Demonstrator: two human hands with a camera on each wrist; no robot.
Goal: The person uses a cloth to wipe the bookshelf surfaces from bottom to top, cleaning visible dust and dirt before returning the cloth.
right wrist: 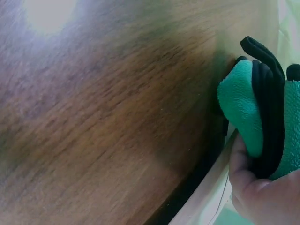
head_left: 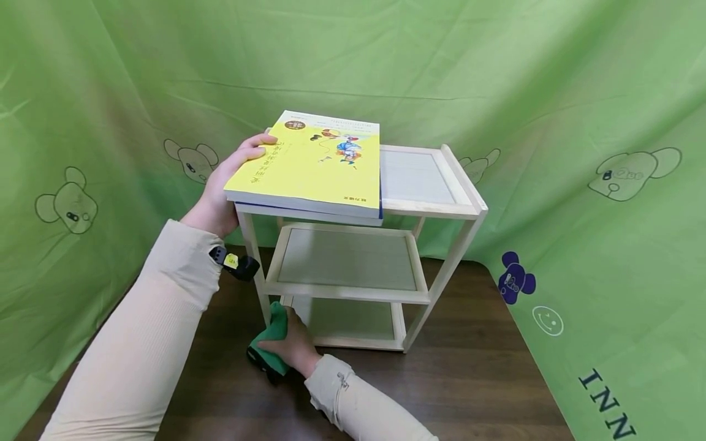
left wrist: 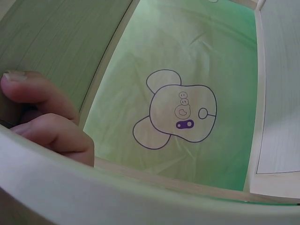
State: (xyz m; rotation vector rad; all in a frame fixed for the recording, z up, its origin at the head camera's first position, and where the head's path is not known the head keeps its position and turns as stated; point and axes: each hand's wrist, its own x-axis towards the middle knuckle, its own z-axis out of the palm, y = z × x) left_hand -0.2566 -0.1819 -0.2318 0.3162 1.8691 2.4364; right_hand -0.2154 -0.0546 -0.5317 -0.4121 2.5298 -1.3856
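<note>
A white wooden three-tier shelf [head_left: 464, 205] stands on the floor. On its top board lie a yellow book [head_left: 309, 165] and, under that, a book with a blue edge [head_left: 382, 211]. My left hand [head_left: 226, 184] grips the shelf's upper left edge, two fingers over the yellow book's side; in the left wrist view other fingers [left wrist: 51, 108] curl against the board's shaded underside. Low at the shelf's front left leg, my right hand [head_left: 292, 340] holds a folded green fuzzy piece [head_left: 270, 337] with black trim. The right wrist view shows its black strap [right wrist: 262, 54] sticking up.
The middle board [head_left: 347, 257] and bottom board [head_left: 353, 318] have pale frames around grey panels. Dark wood flooring [head_left: 463, 380] runs around the shelf. Green curtain [head_left: 386, 61] with printed mouse heads encloses the back and both sides.
</note>
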